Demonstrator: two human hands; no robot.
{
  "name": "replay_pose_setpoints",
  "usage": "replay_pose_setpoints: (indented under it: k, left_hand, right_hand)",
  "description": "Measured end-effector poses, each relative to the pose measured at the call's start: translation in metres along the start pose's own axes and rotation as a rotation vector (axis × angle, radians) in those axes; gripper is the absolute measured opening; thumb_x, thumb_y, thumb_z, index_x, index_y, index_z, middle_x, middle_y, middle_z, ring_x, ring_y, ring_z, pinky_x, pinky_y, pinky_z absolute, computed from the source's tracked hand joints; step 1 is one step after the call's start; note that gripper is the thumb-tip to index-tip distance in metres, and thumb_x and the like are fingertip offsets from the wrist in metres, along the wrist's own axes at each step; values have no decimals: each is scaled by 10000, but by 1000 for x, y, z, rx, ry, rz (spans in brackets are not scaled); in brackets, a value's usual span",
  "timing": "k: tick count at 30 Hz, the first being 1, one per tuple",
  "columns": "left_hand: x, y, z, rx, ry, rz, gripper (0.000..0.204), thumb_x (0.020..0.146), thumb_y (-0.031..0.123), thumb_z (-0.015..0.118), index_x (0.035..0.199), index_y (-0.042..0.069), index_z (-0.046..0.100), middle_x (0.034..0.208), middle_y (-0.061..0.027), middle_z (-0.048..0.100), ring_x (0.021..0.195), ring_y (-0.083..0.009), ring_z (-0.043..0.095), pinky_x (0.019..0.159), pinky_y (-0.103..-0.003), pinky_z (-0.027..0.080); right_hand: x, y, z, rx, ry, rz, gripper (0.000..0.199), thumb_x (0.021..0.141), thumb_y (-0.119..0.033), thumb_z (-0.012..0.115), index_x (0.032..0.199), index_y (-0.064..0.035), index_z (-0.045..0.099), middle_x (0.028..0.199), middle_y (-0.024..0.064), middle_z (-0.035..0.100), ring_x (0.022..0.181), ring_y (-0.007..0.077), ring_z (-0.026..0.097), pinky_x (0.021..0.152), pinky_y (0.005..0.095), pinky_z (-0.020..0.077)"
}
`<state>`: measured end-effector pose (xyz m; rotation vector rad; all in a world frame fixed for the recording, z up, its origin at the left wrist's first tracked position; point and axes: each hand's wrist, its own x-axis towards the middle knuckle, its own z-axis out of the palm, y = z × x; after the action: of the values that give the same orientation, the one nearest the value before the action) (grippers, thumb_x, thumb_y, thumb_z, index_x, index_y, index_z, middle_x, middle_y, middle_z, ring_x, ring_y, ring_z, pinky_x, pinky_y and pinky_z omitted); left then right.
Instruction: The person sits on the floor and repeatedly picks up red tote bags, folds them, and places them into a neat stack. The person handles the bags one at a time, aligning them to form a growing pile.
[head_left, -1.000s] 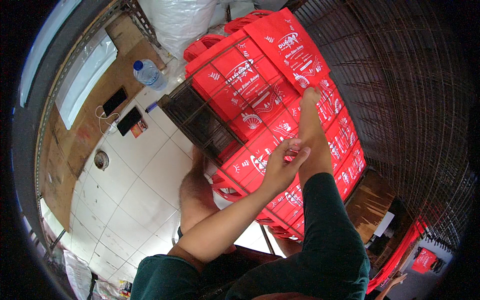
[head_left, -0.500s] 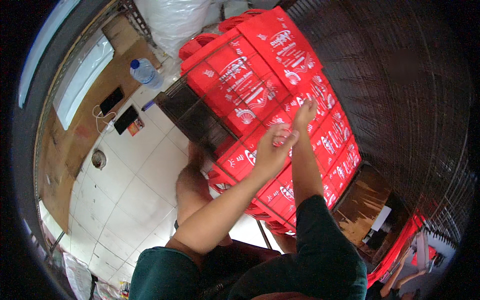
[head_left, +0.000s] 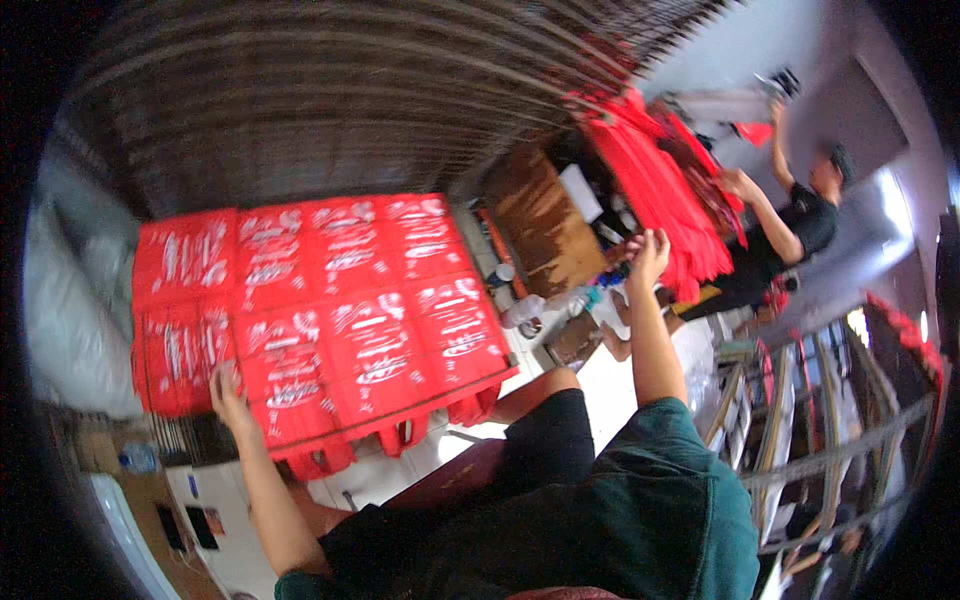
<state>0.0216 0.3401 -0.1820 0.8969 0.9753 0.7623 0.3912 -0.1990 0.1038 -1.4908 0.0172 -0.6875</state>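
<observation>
Red fabric bags (head_left: 385, 335) with white print lie flat in rows under a thin wire grid frame on my left. My left hand (head_left: 232, 400) is at the near left edge of these bags. Its fingers reach up over the red cloth and hold nothing that shows. My right hand (head_left: 650, 258) is raised on the other side, in front of a long hanging pile of red bags (head_left: 660, 190). The fingers of that hand are apart and somewhat bent, with no bag visible in them. Whether the fingertips touch the pile I cannot tell.
Behind the pile, a co-worker (head_left: 800, 225) in dark clothes reaches up with one arm. A worn wooden board (head_left: 550, 220) stands between the two groups of bags. A metal rack (head_left: 830, 450) fills the lower right. Two phones (head_left: 202, 527) lie at lower left.
My view has swung right, bringing the co-worker and hanging pile into view. My hands, close together over the bags before, are now far apart, the right one out toward the pile.
</observation>
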Motion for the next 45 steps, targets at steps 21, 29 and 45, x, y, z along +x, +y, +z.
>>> replay_pose_setpoints:
  k: [21, 29, 45]
  left_hand:
    - [-265, 4, 10, 311, -104, -106, 352, 840, 343, 602, 1089, 112, 507, 915, -4, 553, 770, -100, 520, 624, -235, 395]
    - [-306, 38, 3, 293, -102, -64, 275, 848, 282, 598, 1055, 117, 523, 840, 32, 533, 710, -64, 522, 581, -209, 413]
    - [-352, 174, 158, 398, -834, 467, 551, 791, 249, 673, 1254, 51, 450, 1155, -106, 527, 1072, -192, 494, 901, -323, 404]
  right_hand:
    - [274, 15, -210, 155, 356, 656, 149, 814, -241, 567, 704, -141, 555, 516, -19, 493, 422, 112, 471, 395, 268, 368]
    - [255, -120, -198, 82, 37, -192, 119, 817, -183, 486, 780, -90, 551, 755, -10, 524, 693, 106, 509, 559, 264, 419]
    - [37, -392, -60, -703, -1553, -538, 164, 745, -165, 476, 703, -7, 461, 689, 3, 446, 713, 107, 407, 665, 249, 331]
